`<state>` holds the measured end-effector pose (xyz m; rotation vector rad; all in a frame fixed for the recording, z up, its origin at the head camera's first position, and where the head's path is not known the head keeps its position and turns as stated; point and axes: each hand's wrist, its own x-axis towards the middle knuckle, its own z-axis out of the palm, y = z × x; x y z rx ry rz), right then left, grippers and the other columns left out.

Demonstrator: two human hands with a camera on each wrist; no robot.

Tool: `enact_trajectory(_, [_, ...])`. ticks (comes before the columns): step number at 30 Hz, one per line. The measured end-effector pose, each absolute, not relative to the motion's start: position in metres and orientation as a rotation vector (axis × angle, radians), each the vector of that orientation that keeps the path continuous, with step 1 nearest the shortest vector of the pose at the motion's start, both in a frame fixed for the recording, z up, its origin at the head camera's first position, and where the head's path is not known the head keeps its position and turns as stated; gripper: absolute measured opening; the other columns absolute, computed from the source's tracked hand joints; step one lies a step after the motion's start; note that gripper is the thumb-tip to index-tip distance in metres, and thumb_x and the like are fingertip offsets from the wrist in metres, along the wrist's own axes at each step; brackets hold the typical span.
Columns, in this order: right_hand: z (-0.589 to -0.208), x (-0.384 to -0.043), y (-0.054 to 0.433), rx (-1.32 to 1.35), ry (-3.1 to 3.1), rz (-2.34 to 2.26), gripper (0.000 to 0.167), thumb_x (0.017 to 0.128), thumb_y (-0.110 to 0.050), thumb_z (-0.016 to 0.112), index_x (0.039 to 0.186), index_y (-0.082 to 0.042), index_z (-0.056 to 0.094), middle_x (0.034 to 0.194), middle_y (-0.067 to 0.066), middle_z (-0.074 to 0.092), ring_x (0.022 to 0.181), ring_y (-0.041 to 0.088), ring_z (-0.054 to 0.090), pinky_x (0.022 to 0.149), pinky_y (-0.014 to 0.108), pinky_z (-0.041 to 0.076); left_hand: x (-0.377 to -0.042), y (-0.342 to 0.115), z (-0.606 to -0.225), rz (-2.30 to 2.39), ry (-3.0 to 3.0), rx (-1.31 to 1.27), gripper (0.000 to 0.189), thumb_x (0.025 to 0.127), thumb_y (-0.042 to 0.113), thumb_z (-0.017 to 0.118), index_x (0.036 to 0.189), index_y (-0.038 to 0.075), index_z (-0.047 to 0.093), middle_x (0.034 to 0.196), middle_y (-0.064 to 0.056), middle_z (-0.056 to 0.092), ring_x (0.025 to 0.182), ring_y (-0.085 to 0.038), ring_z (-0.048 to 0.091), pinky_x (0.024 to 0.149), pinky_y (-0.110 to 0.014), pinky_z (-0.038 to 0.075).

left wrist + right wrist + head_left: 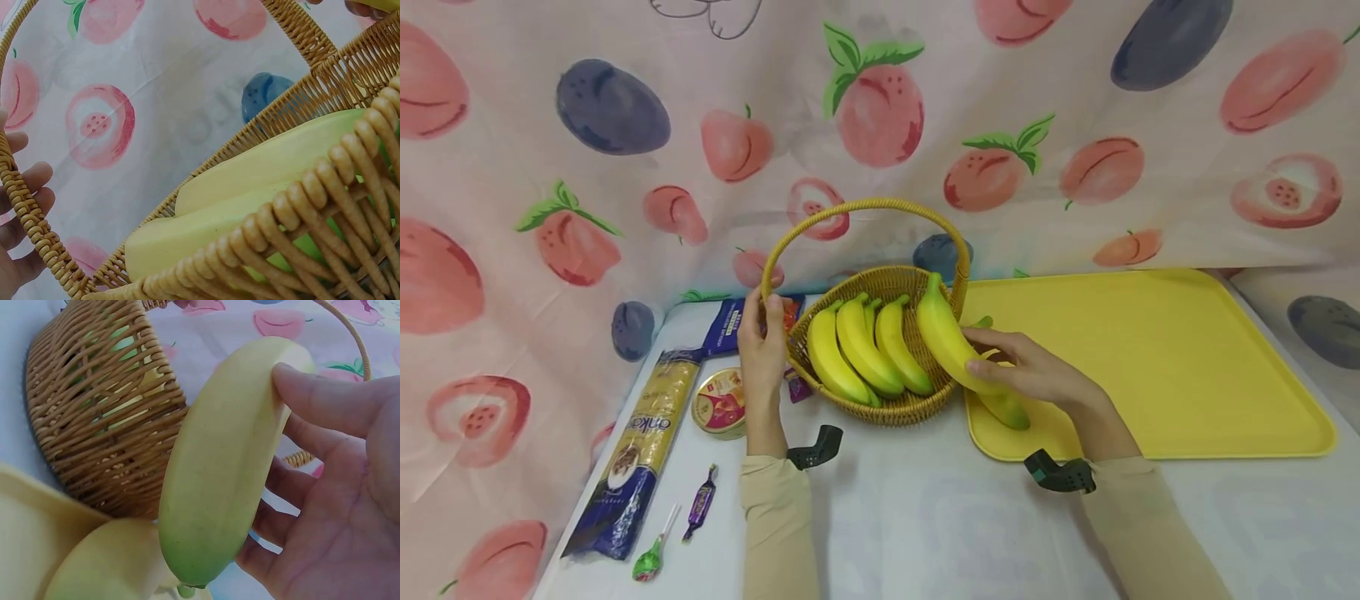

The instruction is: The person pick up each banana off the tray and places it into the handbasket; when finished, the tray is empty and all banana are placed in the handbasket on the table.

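Observation:
My left hand (763, 350) holds the left foot of the wicker basket's arched handle (868, 204). Its fingertips show beside the woven handle in the left wrist view. Several bananas (857, 346) with green tips lie side by side in the basket (880, 412). My right hand (1037, 367) pinches another banana (943, 333) between thumb and fingers, over the basket's right rim. From the right wrist, this banana (219, 462) stands upright in front of the woven wall. Below it, a further banana (1006, 410) lies at the yellow tray's left edge, partly hidden by my hand.
The yellow tray (1150, 367) fills the right side of the white table. Left of the basket are a pasta packet (643, 442), a round tin (718, 402), a blue packet (724, 327), a purple-wrapped candy (701, 504) and a green lollipop (649, 560). A fruit-print cloth (865, 50) hangs behind.

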<state>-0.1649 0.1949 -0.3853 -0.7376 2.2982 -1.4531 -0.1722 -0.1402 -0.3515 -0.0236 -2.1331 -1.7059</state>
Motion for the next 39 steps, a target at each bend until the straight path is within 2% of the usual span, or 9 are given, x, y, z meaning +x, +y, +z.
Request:
enact_trajectory(5, [-0.377,-0.174,0.185,-0.588,2.3,-1.454,0.054,0.094,-0.034,0.057,0.143,-0.017,0.041,0.129,0.007,0.055,0.116,0.026,0.051,0.089,0.034,0.048,-0.171,-0.14,-0.351,-1.707,-2.134,-0.03,0.034,0.101,0.021,0.042,0.132,0.01,0.051,0.092,0.013,0.055,0.076,-0.011,0.043,0.067,-0.025,0.034])
enact_trajectory(8, [-0.372,-0.181,0.179,-0.56,2.316,-1.43,0.053,0.094,-0.036,0.056,0.141,-0.016,0.043,0.126,0.007,0.057,0.113,0.023,0.051,0.091,0.037,0.045,-0.171,-0.14,-0.351,-1.717,-2.128,-0.03,0.034,0.101,0.021,0.042,0.133,0.011,0.051,0.093,0.01,0.056,0.077,-0.013,0.044,0.067,-0.024,0.034])
enact_trajectory(13, [-0.364,-0.192,0.168,-0.548,2.307,-1.394,0.05,0.095,-0.035,0.055,0.138,-0.012,0.044,0.12,0.009,0.058,0.108,0.023,0.054,0.095,0.039,0.042,-0.171,-0.139,-0.351,-1.726,-2.119,-0.028,0.034,0.101,0.022,0.042,0.133,0.011,0.051,0.097,0.004,0.057,0.086,-0.009,0.05,0.075,-0.025,0.037])
enact_trajectory(17, [-0.359,-0.202,0.159,-0.495,2.31,-1.34,0.054,0.094,-0.039,0.055,0.139,-0.012,0.042,0.121,0.009,0.058,0.107,0.023,0.054,0.093,0.039,0.043,-0.172,-0.139,-0.352,-1.727,-2.111,-0.031,0.034,0.101,0.021,0.042,0.132,0.011,0.051,0.095,0.008,0.057,0.09,-0.008,0.052,0.078,-0.027,0.038])
enact_trajectory(21, [-0.354,-0.213,0.151,-0.444,2.277,-1.305,0.062,0.093,-0.043,0.054,0.143,-0.011,0.037,0.13,0.009,0.054,0.11,0.025,0.054,0.089,0.038,0.047,-0.175,-0.141,-0.356,-1.725,-2.11,-0.024,0.034,0.101,0.023,0.042,0.133,0.013,0.051,0.095,0.01,0.056,0.091,-0.008,0.051,0.078,-0.027,0.038])
enact_trajectory(28, [-0.349,-0.228,0.137,-0.41,2.24,-1.245,0.068,0.092,-0.046,0.055,0.146,-0.012,0.032,0.14,0.009,0.046,0.116,0.025,0.054,0.088,0.038,0.051,-0.189,-0.149,-0.379,-1.713,-2.085,-0.03,0.032,0.101,0.031,0.043,0.13,0.025,0.053,0.096,0.007,0.058,0.089,-0.013,0.052,0.076,-0.029,0.037])
enact_trajectory(31, [-0.347,-0.232,0.129,-0.399,2.269,-1.192,0.064,0.091,-0.046,0.055,0.142,-0.012,0.036,0.13,0.009,0.051,0.107,0.023,0.057,0.083,0.035,0.052,-0.19,-0.149,-0.381,-1.688,-2.088,-0.033,0.032,0.1,0.035,0.043,0.129,0.027,0.053,0.096,0.007,0.058,0.087,-0.014,0.051,0.074,-0.028,0.037])
enact_trajectory(36, [-0.344,-0.24,0.12,-0.353,2.307,-1.113,0.059,0.092,-0.044,0.054,0.138,-0.011,0.037,0.095,0.01,0.053,0.083,0.021,0.053,0.075,0.031,0.05,-0.19,-0.149,-0.38,-1.69,-2.088,-0.035,0.032,0.1,0.035,0.043,0.129,0.026,0.054,0.096,0.008,0.058,0.087,-0.014,0.051,0.074,-0.028,0.037])
enact_trajectory(39, [-0.343,-0.243,0.114,-0.352,2.303,-1.098,0.063,0.092,-0.042,0.053,0.142,-0.008,0.033,0.094,0.011,0.053,0.085,0.021,0.054,0.081,0.036,0.052,-0.189,-0.15,-0.379,-1.7,-2.094,-0.032,0.033,0.101,0.031,0.043,0.131,0.024,0.053,0.096,0.009,0.058,0.088,-0.013,0.051,0.075,-0.028,0.037])
